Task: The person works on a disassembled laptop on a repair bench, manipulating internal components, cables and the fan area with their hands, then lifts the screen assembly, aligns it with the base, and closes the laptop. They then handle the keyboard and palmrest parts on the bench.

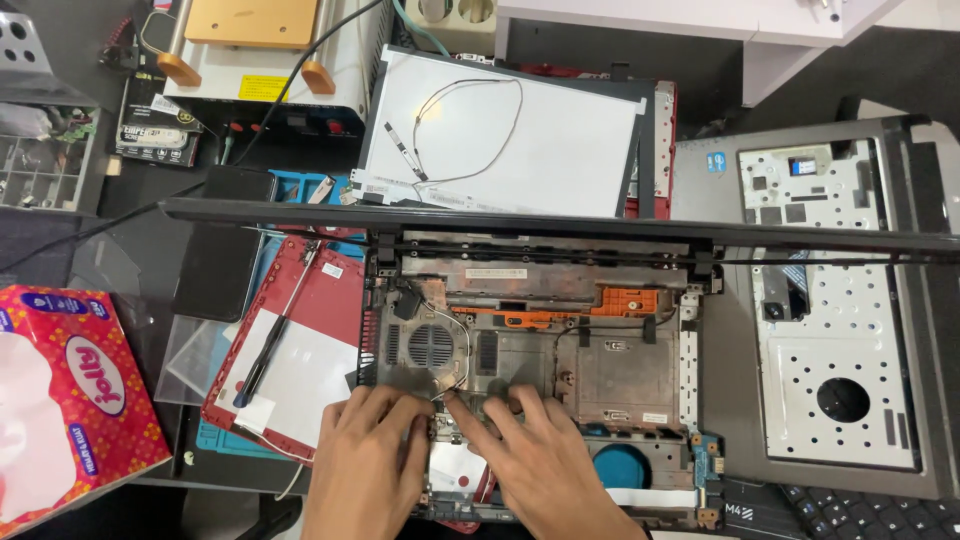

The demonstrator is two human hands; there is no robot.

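Both hands lie palm-down, side by side on the laptop base [540, 350]: left hand [368, 445], right hand [525, 450], fingers spread forward.

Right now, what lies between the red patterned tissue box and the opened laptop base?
In the head view, a red laptop cover panel with a black screwdriver on it.

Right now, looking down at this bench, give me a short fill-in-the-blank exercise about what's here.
1. Both hands, the left hand and the right hand, rest on the opened ____ base.
2. The screwdriver lies on a ____ cover panel.
3. The patterned tissue box sits at the ____ edge of the view.
4. A thin ____ lies looped on the white panel.

Missing words: laptop; red; left; cable
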